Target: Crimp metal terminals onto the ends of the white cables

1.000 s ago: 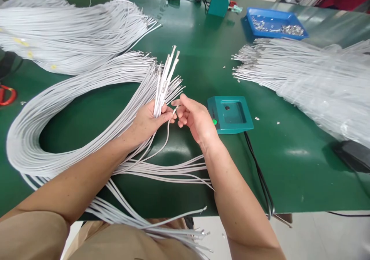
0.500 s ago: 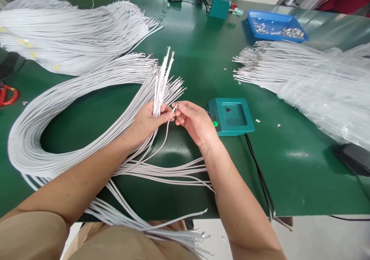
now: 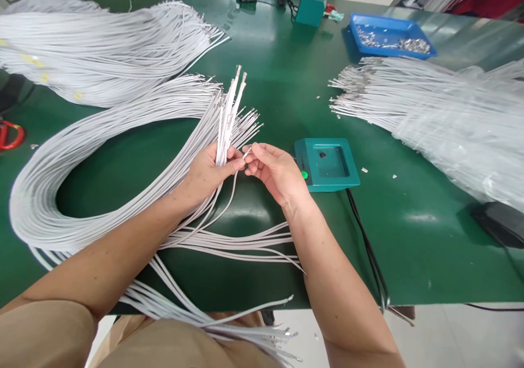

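My left hand (image 3: 210, 171) is closed around a small bunch of white wires (image 3: 226, 119), whose metal-tipped ends stick up above the fist. Between its thumb and forefinger comes the end of a single wire (image 3: 233, 190) that curves down toward the table. My right hand (image 3: 272, 168) pinches at the tip of that same wire, fingertips nearly touching the left thumb. What exactly sits at the tip is too small to make out. Under the left forearm lies a large looped bundle of white wires (image 3: 36, 193), its cut ends behind the held bunch.
A teal box with a green button (image 3: 331, 163) stands right of my hands, black cords trailing from it. Beyond are a blue tray (image 3: 393, 32) of small metal parts, a wrapped wire bundle (image 3: 442, 106), another wire pile (image 3: 102, 46) and red-handled scissors (image 3: 12, 134).
My right fingertips have shifted very slightly at the wire's tip. The left hand keeps its hold on the bunch, and the view has drifted a little.
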The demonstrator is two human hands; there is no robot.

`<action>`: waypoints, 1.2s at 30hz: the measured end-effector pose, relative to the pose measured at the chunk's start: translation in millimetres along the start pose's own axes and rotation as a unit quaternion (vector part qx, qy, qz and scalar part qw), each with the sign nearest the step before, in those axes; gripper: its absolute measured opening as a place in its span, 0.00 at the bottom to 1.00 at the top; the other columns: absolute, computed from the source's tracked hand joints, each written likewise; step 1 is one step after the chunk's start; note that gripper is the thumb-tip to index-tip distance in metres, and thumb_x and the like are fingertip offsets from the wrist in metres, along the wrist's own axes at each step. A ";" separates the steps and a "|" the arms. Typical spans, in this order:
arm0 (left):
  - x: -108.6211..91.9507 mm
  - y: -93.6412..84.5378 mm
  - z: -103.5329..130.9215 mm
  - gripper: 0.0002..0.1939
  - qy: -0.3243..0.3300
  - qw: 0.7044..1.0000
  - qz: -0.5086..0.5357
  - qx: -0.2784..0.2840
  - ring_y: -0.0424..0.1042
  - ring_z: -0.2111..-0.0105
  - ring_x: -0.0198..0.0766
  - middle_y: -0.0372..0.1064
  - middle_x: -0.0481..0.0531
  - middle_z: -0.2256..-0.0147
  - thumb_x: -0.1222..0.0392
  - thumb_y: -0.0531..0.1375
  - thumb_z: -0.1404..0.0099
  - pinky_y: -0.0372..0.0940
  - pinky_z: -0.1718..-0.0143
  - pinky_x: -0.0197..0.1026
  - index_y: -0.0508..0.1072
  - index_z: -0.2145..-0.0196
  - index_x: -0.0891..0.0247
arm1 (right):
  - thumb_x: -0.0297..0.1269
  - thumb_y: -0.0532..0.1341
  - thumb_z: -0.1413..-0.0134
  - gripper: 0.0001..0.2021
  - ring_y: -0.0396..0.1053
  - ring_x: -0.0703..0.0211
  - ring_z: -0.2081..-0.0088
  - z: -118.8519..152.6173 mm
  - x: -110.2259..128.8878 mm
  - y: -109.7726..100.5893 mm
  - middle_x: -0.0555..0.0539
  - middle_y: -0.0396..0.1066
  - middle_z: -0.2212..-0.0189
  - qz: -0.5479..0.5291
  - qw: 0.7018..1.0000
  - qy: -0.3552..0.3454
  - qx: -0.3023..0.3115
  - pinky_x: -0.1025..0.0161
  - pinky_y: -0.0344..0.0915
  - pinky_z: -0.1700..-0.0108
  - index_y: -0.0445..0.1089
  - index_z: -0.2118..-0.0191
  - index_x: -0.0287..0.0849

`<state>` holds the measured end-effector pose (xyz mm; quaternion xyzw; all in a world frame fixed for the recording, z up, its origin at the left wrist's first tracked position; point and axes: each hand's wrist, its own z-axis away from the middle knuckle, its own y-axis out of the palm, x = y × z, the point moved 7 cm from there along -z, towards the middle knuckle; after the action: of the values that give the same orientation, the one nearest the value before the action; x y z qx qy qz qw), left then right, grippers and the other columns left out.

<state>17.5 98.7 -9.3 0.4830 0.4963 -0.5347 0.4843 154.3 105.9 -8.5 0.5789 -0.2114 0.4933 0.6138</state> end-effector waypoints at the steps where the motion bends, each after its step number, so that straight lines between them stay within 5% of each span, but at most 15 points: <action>1: 0.3 -0.2 -0.2 0.13 0.001 1.000 0.006 -0.001 0.72 0.69 0.36 0.72 0.46 0.71 0.56 0.70 0.44 0.68 0.63 0.40 0.70 0.69 0.61 | 0.46 0.74 0.58 0.15 0.65 0.69 0.74 0.2 0.2 -0.2 0.52 0.72 0.74 -0.003 1.000 0.001 0.002 0.67 0.69 0.66 0.74 0.71 0.40; 7: -0.6 3.3 -1.8 0.17 0.016 0.997 0.068 0.032 0.68 0.73 0.31 0.71 0.48 0.68 0.56 0.71 0.45 0.64 0.74 0.33 0.73 0.59 0.61 | 0.41 0.70 0.53 0.09 0.67 0.69 0.74 3.9 8.4 -0.4 0.52 0.74 0.73 0.066 0.997 -0.033 -0.035 0.67 0.69 0.65 0.76 0.69 0.40; 10: 0.5 6.6 -0.9 0.25 -0.010 0.994 0.085 0.061 0.68 0.71 0.31 0.69 0.48 0.66 0.56 0.70 0.43 0.62 0.76 0.31 0.73 0.48 0.57 | 0.39 0.68 0.51 0.07 0.68 0.68 0.73 4.4 13.4 -0.6 0.52 0.74 0.73 0.127 0.988 -0.065 -0.058 0.67 0.68 0.65 0.76 0.69 0.41; 14: 0.3 11.2 2.3 0.24 -0.068 0.988 0.102 0.095 0.70 0.67 0.32 0.68 0.49 0.64 0.57 0.69 0.42 0.62 0.76 0.29 0.75 0.47 0.57 | 0.37 0.64 0.46 0.06 0.68 0.66 0.72 3.8 16.6 -0.2 0.52 0.72 0.73 0.234 0.964 -0.112 -0.061 0.65 0.66 0.65 0.73 0.69 0.41; 17: 1.4 11.9 2.5 0.21 -0.130 0.974 0.160 0.092 0.70 0.70 0.30 0.68 0.48 0.67 0.63 0.70 0.44 0.60 0.79 0.27 0.77 0.52 0.60 | 0.34 0.58 0.40 0.08 0.66 0.64 0.70 8.9 24.0 4.7 0.51 0.70 0.73 0.414 0.882 -0.208 -0.085 0.64 0.64 0.63 0.69 0.70 0.41; 21: 10.5 13.6 1.8 0.17 -0.234 0.937 0.249 0.075 0.69 0.75 0.28 0.68 0.49 0.73 0.69 0.70 0.48 0.53 0.83 0.25 0.77 0.58 0.68 | 0.30 0.51 0.34 0.13 0.66 0.57 0.64 21.0 29.0 24.6 0.44 0.71 0.67 0.642 0.682 -0.339 -0.087 0.61 0.61 0.59 0.69 0.68 0.40; 24: 13.2 11.8 -1.1 0.18 -0.222 0.947 0.225 0.059 0.71 0.74 0.29 0.69 0.50 0.72 0.69 0.70 0.49 0.49 0.85 0.25 0.77 0.58 0.68 | 0.32 0.50 0.33 0.13 0.67 0.52 0.61 23.5 32.3 27.7 0.42 0.73 0.64 0.735 0.579 -0.344 -0.074 0.57 0.60 0.56 0.71 0.63 0.40; 29: 14.2 10.1 -4.0 0.23 -0.139 0.985 0.095 0.038 0.77 0.70 0.35 0.70 0.49 0.69 0.64 0.70 0.46 0.50 0.85 0.27 0.76 0.51 0.64 | 0.27 0.54 0.38 0.09 0.68 0.48 0.58 20.2 47.6 4.1 0.41 0.76 0.63 0.811 0.515 -0.258 -0.102 0.50 0.55 0.43 0.72 0.59 0.38; 36: 19.3 14.4 -8.2 0.24 -0.082 0.996 0.000 0.045 0.79 0.67 0.38 0.72 0.51 0.67 0.60 0.68 0.43 0.55 0.85 0.28 0.75 0.48 0.65 | 0.19 0.57 0.48 0.10 0.68 0.51 0.61 14.5 45.9 -9.4 0.44 0.75 0.69 0.818 0.528 -0.223 -0.053 0.55 0.59 0.47 0.73 0.66 0.39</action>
<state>30.9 105.6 -29.8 0.4588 0.4308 -0.5941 0.5010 186.2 110.6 28.5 0.2104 -0.7480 0.6223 -0.0953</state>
